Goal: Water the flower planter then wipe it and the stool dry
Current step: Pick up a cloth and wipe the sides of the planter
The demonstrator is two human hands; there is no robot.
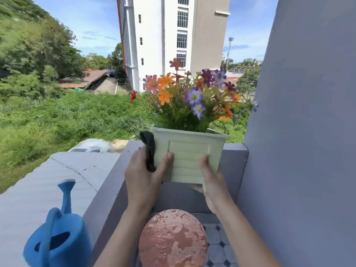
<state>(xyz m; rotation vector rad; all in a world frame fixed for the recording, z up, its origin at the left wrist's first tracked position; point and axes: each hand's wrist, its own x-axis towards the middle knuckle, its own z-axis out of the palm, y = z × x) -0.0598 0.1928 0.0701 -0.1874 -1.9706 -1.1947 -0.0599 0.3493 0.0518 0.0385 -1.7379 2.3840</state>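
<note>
I hold a pale green square planter [187, 151] full of colourful flowers [192, 97] up in the air above a round pink stool [173, 239], whose seat is covered in water drops. My left hand [143, 176] grips the planter's left side, thumb on the front, and presses a black cloth [149, 151] against that side. My right hand [210, 180] grips the planter's lower right corner, with its fingers under the base.
A blue watering can [57, 237] stands on the grey parapet ledge [107, 199] at the lower left. A grey wall [298, 132] rises on the right. Tiled floor [217, 245] lies beside the stool. Beyond the ledge there is a drop to grass and buildings.
</note>
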